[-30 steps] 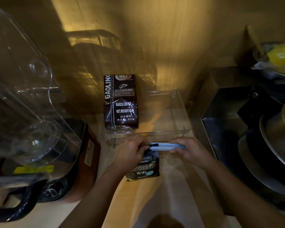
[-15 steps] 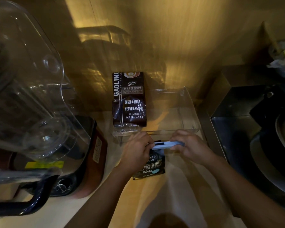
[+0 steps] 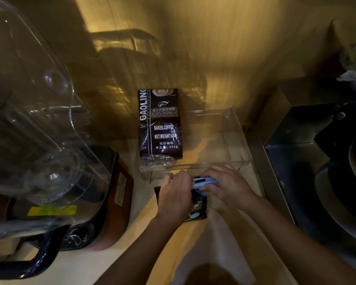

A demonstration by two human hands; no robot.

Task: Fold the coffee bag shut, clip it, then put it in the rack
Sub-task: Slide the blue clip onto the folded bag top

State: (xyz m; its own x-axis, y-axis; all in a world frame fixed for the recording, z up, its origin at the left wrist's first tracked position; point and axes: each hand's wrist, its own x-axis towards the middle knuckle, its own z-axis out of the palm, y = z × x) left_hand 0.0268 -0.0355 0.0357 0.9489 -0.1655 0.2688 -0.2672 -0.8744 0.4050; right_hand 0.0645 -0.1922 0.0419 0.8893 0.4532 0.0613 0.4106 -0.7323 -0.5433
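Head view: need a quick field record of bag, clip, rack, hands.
bag: small dark coffee bag lying on the counter, in front of the rack
clip: pale blue clip across the bag's top end, held at both ends
left hand: on the clip's left end, covering much of the bag
right hand: on the clip's right end
rack: clear rack, one large coffee bag standing at its left side
task stage: clipping; bag not yet in rack

A clear blender jug [image 3: 29, 112] stood at the left on the pale worktop [image 3: 74, 266]; dark pans [image 3: 341, 194] lay at right.
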